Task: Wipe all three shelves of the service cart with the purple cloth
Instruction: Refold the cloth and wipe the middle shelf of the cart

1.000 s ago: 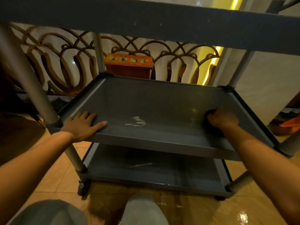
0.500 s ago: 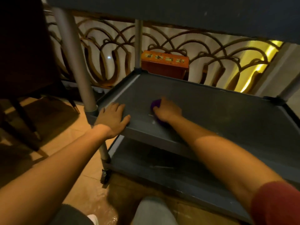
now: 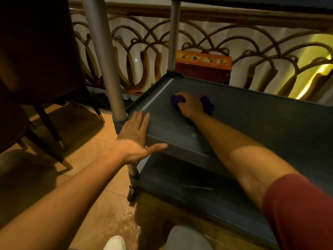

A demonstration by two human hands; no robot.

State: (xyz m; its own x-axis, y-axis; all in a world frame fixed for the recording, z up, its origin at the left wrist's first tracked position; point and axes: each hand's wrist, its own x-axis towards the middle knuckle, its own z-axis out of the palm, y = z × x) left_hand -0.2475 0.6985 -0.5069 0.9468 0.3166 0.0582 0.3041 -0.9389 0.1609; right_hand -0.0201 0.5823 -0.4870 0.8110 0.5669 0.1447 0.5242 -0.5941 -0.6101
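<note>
Cloth (image 3: 207, 104) bunched under gripping right hand (image 3: 191, 105); left hand (image 3: 134, 139) flat, fingers spread.

Grey middle shelf (image 3: 252, 123), purple cloth (image 3: 207, 105) on it, bottom shelf (image 3: 189, 186) beneath

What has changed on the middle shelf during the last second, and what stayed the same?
The right hand swept the purple cloth across the middle shelf, from its right side to the far left corner, wiping over the white smear that lay near the front edge. The left hand stayed braced on the shelf's front left corner. The cloth stayed in the right hand.
</note>
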